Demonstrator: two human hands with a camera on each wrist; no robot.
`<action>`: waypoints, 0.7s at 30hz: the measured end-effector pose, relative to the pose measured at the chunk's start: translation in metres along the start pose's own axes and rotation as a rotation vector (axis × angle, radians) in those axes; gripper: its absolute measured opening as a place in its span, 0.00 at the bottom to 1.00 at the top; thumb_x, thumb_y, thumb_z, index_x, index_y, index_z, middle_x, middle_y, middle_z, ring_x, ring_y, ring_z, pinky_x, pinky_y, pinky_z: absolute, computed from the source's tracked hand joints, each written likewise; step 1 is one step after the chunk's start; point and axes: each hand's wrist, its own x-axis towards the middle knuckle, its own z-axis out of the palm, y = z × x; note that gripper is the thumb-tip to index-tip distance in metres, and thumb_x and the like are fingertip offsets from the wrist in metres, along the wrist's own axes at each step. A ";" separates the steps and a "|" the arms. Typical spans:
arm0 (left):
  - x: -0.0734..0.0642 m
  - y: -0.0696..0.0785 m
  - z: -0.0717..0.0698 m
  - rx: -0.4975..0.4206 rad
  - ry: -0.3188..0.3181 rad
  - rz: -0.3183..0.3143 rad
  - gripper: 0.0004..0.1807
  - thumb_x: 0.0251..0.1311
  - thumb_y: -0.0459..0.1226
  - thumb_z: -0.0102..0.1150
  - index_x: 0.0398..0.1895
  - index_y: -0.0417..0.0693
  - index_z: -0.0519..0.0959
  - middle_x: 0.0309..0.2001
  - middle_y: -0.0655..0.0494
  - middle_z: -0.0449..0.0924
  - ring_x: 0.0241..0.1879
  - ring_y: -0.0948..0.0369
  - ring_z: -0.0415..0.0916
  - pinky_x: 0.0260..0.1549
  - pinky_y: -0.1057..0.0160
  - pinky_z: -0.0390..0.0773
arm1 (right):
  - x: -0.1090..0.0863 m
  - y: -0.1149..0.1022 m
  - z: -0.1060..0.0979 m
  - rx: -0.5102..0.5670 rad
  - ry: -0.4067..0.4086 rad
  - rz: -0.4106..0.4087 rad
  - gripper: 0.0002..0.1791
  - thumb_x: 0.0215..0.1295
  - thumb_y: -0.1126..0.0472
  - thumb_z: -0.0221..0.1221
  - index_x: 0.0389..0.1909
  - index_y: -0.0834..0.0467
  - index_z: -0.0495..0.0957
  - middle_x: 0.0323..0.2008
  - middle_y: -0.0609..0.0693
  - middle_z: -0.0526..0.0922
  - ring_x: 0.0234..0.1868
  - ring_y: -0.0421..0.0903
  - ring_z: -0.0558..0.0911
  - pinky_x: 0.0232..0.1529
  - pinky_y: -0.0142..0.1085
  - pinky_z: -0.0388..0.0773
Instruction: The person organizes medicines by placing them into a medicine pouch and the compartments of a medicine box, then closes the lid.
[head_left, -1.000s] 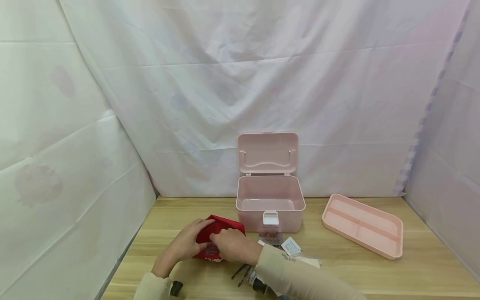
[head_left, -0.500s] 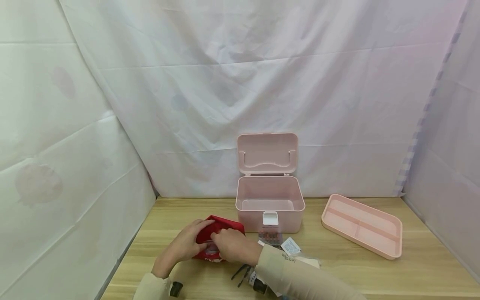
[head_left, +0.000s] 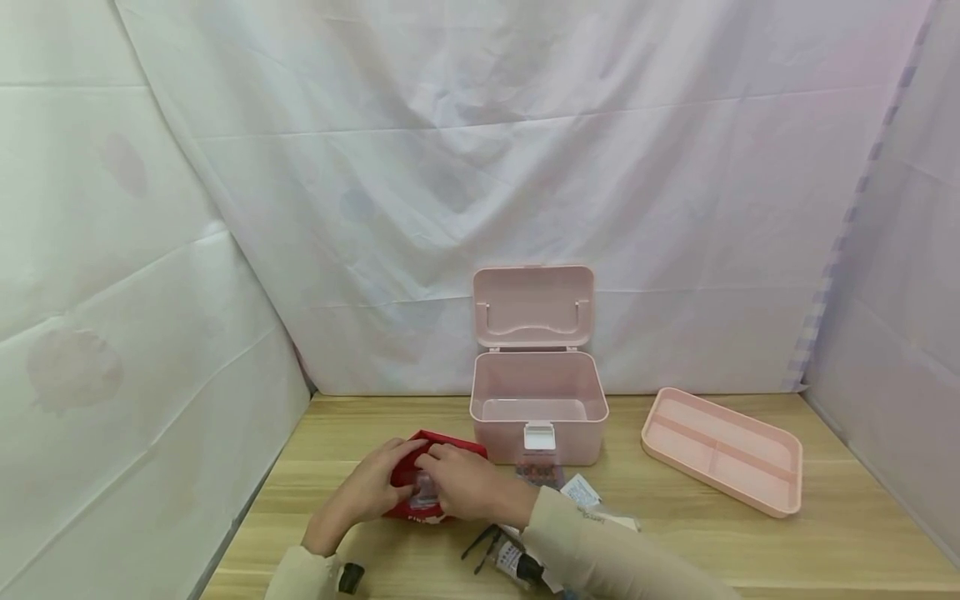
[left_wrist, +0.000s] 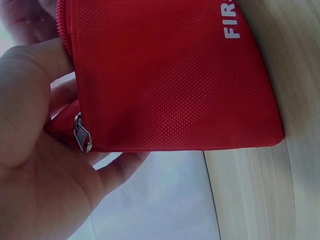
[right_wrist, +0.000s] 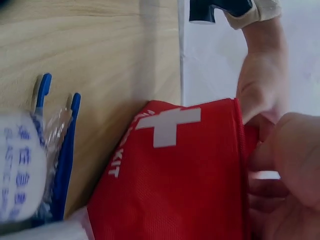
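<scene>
A red first-aid pouch point(head_left: 415, 512) with a white cross stands unzipped on the table, and clear plastic shows inside its mouth. My left hand point(head_left: 369, 487) grips the pouch's left side at the opening, thumb on the near edge. In the left wrist view a metal zip pull point(left_wrist: 81, 134) hangs beside that hand. My right hand point(head_left: 468, 483) reaches over the pouch's right side with its fingertips at the mouth; in the right wrist view the fingers point(right_wrist: 267, 190) are partly hidden behind the zip edge. Whether they pinch anything is hidden.
An open pink box point(head_left: 495, 442) with its lid raised stands behind; a pink divided tray point(head_left: 675, 458) lies right. Near my right forearm are a blister pack point(head_left: 540, 473), a white packet point(head_left: 581, 492), a dark forked item point(head_left: 491, 542), blue tweezers point(right_wrist: 65, 160) and a wrapped elastic bandage point(right_wrist: 20, 165).
My right hand has shifted slightly and its fingers have moved up toward the far side of the mouth. More clear plastic shows inside. The left hand keeps its grip.
</scene>
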 end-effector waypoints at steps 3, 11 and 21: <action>0.001 0.000 0.001 0.002 0.011 0.009 0.34 0.51 0.28 0.72 0.64 0.41 0.73 0.51 0.49 0.77 0.50 0.52 0.77 0.49 0.48 0.81 | -0.005 0.007 -0.007 0.028 0.098 -0.092 0.17 0.70 0.63 0.56 0.58 0.55 0.76 0.53 0.49 0.80 0.54 0.40 0.80 0.56 0.33 0.78; 0.000 0.000 -0.002 -0.008 0.028 0.026 0.33 0.52 0.29 0.72 0.64 0.43 0.73 0.50 0.49 0.78 0.48 0.54 0.77 0.47 0.50 0.82 | -0.023 0.024 -0.023 0.077 0.217 -0.193 0.16 0.68 0.62 0.59 0.56 0.55 0.76 0.52 0.49 0.79 0.52 0.41 0.79 0.55 0.30 0.77; -0.002 0.000 0.001 -0.049 0.003 -0.014 0.34 0.53 0.30 0.71 0.65 0.43 0.72 0.51 0.48 0.77 0.49 0.53 0.76 0.48 0.50 0.81 | -0.066 0.045 -0.035 0.156 0.288 -0.162 0.16 0.66 0.62 0.62 0.55 0.54 0.78 0.53 0.47 0.78 0.54 0.41 0.77 0.57 0.33 0.76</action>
